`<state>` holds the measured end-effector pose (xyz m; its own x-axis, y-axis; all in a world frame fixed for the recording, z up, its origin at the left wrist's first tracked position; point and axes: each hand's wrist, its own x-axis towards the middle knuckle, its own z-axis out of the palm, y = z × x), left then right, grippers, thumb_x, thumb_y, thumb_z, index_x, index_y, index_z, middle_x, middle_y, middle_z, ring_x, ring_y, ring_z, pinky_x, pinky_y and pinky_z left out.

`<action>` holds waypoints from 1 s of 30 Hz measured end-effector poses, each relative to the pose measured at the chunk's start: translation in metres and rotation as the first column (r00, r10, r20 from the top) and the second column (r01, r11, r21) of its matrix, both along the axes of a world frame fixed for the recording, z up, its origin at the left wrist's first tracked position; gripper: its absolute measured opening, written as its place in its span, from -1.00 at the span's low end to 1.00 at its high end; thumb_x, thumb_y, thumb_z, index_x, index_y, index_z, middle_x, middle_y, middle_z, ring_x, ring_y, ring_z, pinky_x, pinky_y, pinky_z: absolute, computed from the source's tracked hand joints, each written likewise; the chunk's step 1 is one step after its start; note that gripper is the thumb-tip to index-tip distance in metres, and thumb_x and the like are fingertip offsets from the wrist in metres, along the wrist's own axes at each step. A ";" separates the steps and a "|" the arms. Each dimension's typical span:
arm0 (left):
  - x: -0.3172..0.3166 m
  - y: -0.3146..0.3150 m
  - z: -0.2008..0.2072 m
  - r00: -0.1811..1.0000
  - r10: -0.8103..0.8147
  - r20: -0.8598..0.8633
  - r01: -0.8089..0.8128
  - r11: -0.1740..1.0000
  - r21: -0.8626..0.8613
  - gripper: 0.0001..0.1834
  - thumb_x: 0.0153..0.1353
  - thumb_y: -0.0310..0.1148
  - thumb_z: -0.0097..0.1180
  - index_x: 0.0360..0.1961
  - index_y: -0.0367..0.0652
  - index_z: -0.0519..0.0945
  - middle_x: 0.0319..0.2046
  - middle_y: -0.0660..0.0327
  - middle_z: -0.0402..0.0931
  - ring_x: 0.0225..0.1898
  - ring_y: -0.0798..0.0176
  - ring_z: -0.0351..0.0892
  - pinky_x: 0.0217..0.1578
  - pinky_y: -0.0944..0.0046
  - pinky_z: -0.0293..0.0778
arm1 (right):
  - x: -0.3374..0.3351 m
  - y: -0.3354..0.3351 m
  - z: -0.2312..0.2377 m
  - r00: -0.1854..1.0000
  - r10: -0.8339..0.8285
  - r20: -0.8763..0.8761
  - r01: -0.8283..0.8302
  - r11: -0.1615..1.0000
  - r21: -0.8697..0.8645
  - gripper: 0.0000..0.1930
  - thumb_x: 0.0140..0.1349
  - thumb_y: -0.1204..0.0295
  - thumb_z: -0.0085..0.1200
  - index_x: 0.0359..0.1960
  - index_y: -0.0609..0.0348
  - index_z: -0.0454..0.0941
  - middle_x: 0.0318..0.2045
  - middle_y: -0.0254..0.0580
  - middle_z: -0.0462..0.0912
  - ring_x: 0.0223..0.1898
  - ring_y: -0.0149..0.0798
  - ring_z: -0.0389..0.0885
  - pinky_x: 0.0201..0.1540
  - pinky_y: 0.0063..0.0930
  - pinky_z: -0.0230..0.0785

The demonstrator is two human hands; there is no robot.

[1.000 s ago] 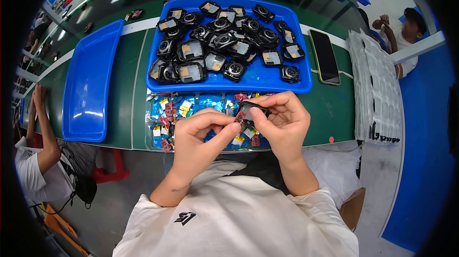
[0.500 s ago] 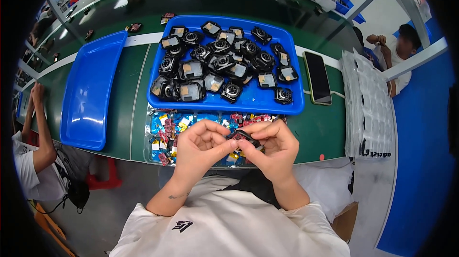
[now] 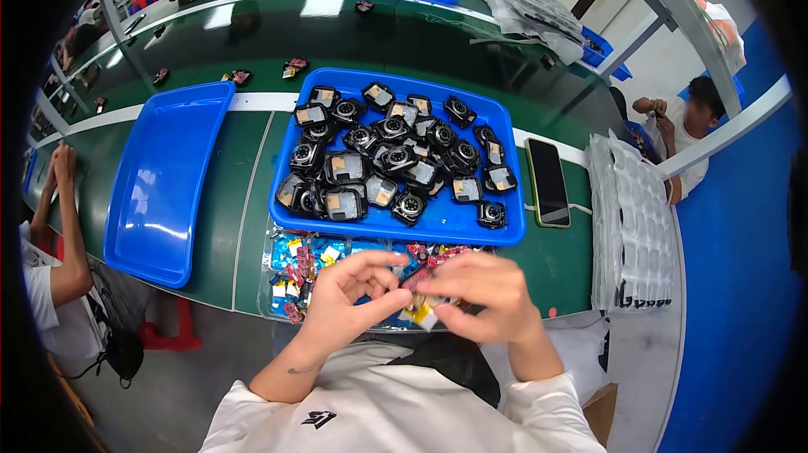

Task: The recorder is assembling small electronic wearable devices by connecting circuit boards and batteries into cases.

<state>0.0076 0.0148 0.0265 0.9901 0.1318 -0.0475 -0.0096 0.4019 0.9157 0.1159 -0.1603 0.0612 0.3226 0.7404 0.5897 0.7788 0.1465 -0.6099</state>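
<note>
Above the table's near edge my hands are close together. My left hand (image 3: 358,289) is closed, with thumb and fingertips pinching a small red circuit board (image 3: 417,278). A yellow-and-white battery piece (image 3: 423,316) hangs just below, between the two hands. Motion smears my right hand (image 3: 484,295), whose fingers arch over the board, so its grip is unclear. Behind them, a blue tray (image 3: 396,230) holds many black smartwatch cases (image 3: 408,206). A clear plastic tray (image 3: 271,285) under my hands carries red boards and yellow-white batteries.
Another blue tray (image 3: 160,200) lies at left. A phone (image 3: 549,183) with a cable lies right of the watch tray, beside stacked clear plastic trays (image 3: 631,226). Loose boards (image 3: 295,67) rest on the green belt (image 3: 337,40). Co-workers sit across, at left and at right.
The black watch case held between both hands no longer shows there; the red board and battery piece are visible instead. My right hand has spread and shifted. The whole view has tilted upward.
</note>
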 end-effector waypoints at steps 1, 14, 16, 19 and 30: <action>0.000 0.002 0.002 0.998 0.054 0.029 -0.054 0.999 -0.003 -0.64 0.05 -0.57 0.26 -0.08 -0.31 0.52 -0.37 0.27 0.56 -0.45 0.58 0.40 -0.38 0.55 0.35 | 0.007 0.002 0.014 0.999 -0.037 0.031 0.039 0.997 -0.062 -0.70 -0.11 0.55 0.16 -0.25 0.23 0.65 -0.37 -0.15 0.67 -0.43 -0.24 0.60 -0.37 -0.43 0.45; -0.016 0.031 0.021 0.979 0.165 0.122 -0.200 0.899 0.389 -0.70 0.07 -0.46 0.24 -0.14 -0.26 0.59 -0.30 0.24 0.59 -0.43 0.53 0.44 -0.47 0.52 0.34 | 0.260 0.018 -0.014 0.637 -0.764 0.105 0.733 0.558 -0.388 -0.40 0.33 -0.12 -0.40 -0.09 0.05 0.58 -0.15 0.04 0.62 0.01 0.07 0.49 0.04 -0.22 0.31; -0.004 0.053 0.043 0.934 0.262 0.245 -0.358 0.654 0.666 -0.80 0.05 -0.44 0.22 -0.26 -0.23 0.64 -0.34 0.17 0.62 -0.42 0.40 0.52 -0.48 0.42 0.41 | 0.274 0.008 -0.021 0.568 -0.811 0.144 0.766 0.456 -0.453 -0.30 0.31 -0.20 -0.52 -0.08 0.06 0.59 -0.10 0.10 0.59 0.06 0.11 0.46 0.10 -0.18 0.26; 0.042 0.090 0.079 0.850 0.349 0.394 -0.490 0.254 0.834 -0.79 0.05 -0.31 0.20 -0.36 -0.24 0.66 -0.39 0.11 0.64 -0.39 0.17 0.59 -0.37 0.22 0.47 | 0.295 -0.027 -0.030 0.484 -0.850 0.207 0.803 0.336 -0.492 -0.21 0.30 -0.23 -0.61 -0.08 0.16 0.56 -0.05 0.15 0.54 0.08 0.16 0.42 0.14 -0.14 0.22; 0.223 0.244 0.054 0.808 0.583 -0.084 0.274 -0.247 0.929 -0.40 -0.22 -0.11 0.41 -0.11 -0.17 0.58 -0.05 0.03 0.54 0.00 -0.07 0.50 0.01 -0.07 0.41 | 0.300 -0.075 -0.044 0.514 -0.854 0.084 0.777 0.422 -0.467 -0.40 0.33 -0.10 -0.40 -0.06 0.11 0.55 -0.09 0.11 0.57 0.04 0.14 0.45 0.08 -0.16 0.27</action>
